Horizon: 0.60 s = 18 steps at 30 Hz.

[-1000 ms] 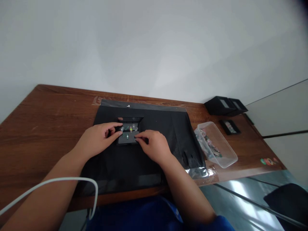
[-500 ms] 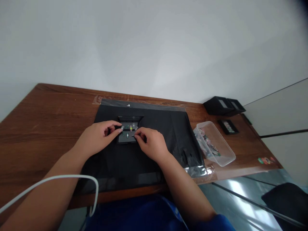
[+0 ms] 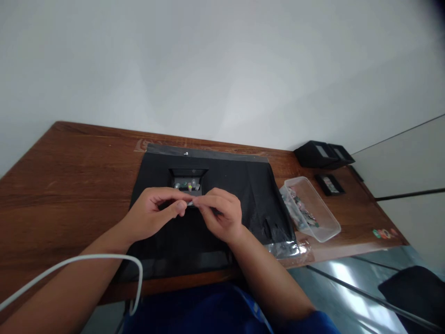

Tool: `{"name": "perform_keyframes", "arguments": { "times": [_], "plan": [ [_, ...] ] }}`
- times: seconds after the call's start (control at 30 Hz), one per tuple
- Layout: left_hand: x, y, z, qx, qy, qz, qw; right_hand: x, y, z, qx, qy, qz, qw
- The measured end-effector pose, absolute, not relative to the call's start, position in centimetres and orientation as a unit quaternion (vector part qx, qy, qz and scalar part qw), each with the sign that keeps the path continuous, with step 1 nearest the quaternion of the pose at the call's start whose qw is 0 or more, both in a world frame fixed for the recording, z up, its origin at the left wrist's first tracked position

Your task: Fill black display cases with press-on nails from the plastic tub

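My left hand (image 3: 158,211) and my right hand (image 3: 219,211) meet fingertip to fingertip over the front of an open small black box (image 3: 205,173). Between their pinched fingers is a small pale, shiny piece (image 3: 189,203), mostly covered, so its kind is unclear. In the back row of the box stand several tiny shiny trinkets, one of them yellow and pink (image 3: 190,186) and another clear and glittering (image 3: 197,187). My fingers hide the box's front part. Beneath it lies a black plastic sheet (image 3: 208,236), taped to the wooden table (image 3: 86,176).
On the right, a clear plastic tub (image 3: 325,215) holds small bagged pieces. Behind it are black boxes (image 3: 313,155) and a flat black case (image 3: 329,184). Colourful round bits (image 3: 383,233) lie near the right edge. A white cable (image 3: 86,256) crosses the lower left.
My left hand has moved right and toward me, leaving the box's left side. My right hand has shifted slightly toward me. Both now meet at the small piece.
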<state>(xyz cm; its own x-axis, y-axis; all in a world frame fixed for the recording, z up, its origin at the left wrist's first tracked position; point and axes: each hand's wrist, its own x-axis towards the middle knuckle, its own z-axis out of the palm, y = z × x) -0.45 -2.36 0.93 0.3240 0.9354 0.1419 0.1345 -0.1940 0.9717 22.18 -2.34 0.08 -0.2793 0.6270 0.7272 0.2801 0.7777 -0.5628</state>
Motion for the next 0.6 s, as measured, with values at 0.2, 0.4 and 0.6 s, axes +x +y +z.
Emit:
{"name": "perform_keyframes", "arguments": {
  "times": [0.2,0.4,0.6],
  "plan": [
    [-0.17,-2.77,1.42,0.644,0.369,0.439,0.506,21.84,-2.69,-0.05,-0.257,-0.774,0.136,0.563],
    [0.22,-3.13,1.82,0.645,0.400,0.460,0.461,21.60,-2.81,-0.05,-0.253,-0.769,0.147,0.568],
    [-0.21,-3.22,1.78,0.674,0.459,0.449,0.366,21.65,-3.20,0.01,-0.346,-0.767,0.170,0.512]
  ]
}}
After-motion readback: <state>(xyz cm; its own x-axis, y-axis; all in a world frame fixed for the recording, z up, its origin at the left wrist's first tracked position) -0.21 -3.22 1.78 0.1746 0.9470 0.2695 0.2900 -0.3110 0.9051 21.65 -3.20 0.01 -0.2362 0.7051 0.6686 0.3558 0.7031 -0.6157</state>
